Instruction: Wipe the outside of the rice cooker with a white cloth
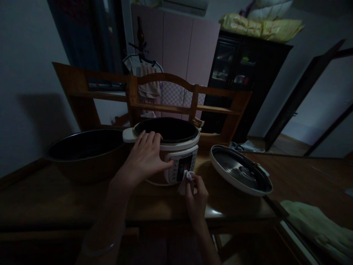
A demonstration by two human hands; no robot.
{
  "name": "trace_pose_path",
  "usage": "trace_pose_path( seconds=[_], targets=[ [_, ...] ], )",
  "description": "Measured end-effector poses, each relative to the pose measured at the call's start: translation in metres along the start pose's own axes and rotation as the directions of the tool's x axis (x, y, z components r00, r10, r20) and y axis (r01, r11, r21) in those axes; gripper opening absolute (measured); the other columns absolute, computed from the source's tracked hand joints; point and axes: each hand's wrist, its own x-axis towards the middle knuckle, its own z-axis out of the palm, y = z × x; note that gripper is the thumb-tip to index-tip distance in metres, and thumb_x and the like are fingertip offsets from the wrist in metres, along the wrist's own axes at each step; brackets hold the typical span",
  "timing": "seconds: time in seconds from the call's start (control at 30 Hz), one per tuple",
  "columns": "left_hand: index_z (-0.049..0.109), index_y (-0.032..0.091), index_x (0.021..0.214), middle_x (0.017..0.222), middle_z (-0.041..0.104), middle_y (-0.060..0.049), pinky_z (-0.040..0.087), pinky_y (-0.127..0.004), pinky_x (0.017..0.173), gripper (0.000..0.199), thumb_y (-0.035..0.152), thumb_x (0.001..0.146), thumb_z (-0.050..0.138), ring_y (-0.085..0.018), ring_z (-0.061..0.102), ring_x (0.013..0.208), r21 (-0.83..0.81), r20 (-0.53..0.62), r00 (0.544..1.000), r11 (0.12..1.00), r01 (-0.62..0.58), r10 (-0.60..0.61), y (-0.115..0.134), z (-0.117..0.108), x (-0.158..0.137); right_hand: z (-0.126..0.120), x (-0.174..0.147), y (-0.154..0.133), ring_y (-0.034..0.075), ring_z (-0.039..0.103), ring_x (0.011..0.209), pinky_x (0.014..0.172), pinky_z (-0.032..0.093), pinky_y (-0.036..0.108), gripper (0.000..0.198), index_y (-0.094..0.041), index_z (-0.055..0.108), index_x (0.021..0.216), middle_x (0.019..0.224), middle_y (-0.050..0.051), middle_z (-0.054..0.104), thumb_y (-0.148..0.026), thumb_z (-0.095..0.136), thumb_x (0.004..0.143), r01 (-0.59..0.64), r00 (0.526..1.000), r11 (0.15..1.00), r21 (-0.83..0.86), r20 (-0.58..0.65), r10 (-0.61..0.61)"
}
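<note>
My left hand (146, 156) lies flat on the front rim of the white electric cooker (176, 154), with the fingers close together and slightly bent over the edge; it grips nothing, it only rests there. My right hand (196, 197) is lower, in front of the cooker, and its fingertips pinch a small white cloth (185, 180), which is pressed against the control panel (182, 167) with its buttons and dark display. The cooker stands open on the wooden table (154, 204), near the middle. Its inner pot (169, 129) looks dark inside, and I cannot tell whether anything is in it, because the room is dim. The cooker lid (240, 168) lies to the right of the cooker, apart from it, tilted and turned so that its shiny metal inside faces up. To the left, just beside the cooker, stands a big dark metal basin (85, 151); its inside is in shadow too, and I see no content there. Behind the table is a wooden bench back (165, 92). At the lower right edge lies a pale green cloth (317, 226), well apart from my hands.
</note>
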Motion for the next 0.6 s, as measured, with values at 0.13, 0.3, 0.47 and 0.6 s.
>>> trace_pose_path(
  seconds=[0.13,0.3,0.47,0.6],
  targets=[
    [0.050,0.016,0.118,0.119,0.058,-0.017,0.026,-0.053,0.122,0.079,0.068,0.062,0.071,-0.039,0.050,0.127,-0.004,-0.003,1.000,1.000,0.013,-0.013,0.0013,0.0001,0.0001,-0.0002,-0.0002,0.0009,0.018,0.065,0.089,0.078,0.046,0.026,0.009,-0.022,0.064,0.099,0.096,0.003,0.069,-0.026,0.057,0.095,-0.005,1.000,1.000,-0.008,0.012,0.005],
    [0.050,0.018,0.117,0.118,0.059,-0.015,0.027,-0.054,0.121,0.077,0.065,0.060,0.074,-0.038,0.052,0.124,-0.010,-0.011,1.000,1.000,0.007,-0.007,0.0028,-0.0010,0.0004,-0.0005,0.0000,0.0015,0.018,0.065,0.090,0.079,0.046,0.027,0.010,-0.022,0.064,0.100,0.097,0.004,0.069,-0.025,0.056,0.095,-0.014,1.000,1.000,0.010,0.015,0.014],
    [0.050,0.017,0.115,0.116,0.059,-0.015,0.028,-0.054,0.120,0.076,0.063,0.060,0.074,-0.039,0.052,0.124,0.010,-0.005,1.000,1.000,0.006,-0.006,0.0035,-0.0015,0.0007,-0.0012,-0.0002,0.0010,0.019,0.064,0.090,0.079,0.046,0.027,0.010,-0.022,0.064,0.100,0.097,0.004,0.068,-0.024,0.056,0.095,-0.003,1.000,1.000,0.006,0.011,0.003],
    [0.050,0.015,0.118,0.118,0.058,-0.017,0.028,-0.054,0.119,0.080,0.065,0.060,0.074,-0.040,0.051,0.124,-0.005,-0.001,1.000,1.000,-0.005,0.005,0.0018,-0.0020,0.0005,-0.0007,-0.0004,0.0018,0.019,0.064,0.088,0.078,0.046,0.027,0.011,-0.021,0.064,0.100,0.095,0.004,0.069,-0.025,0.055,0.095,-0.005,1.000,1.000,0.005,0.007,0.005]
  ],
)
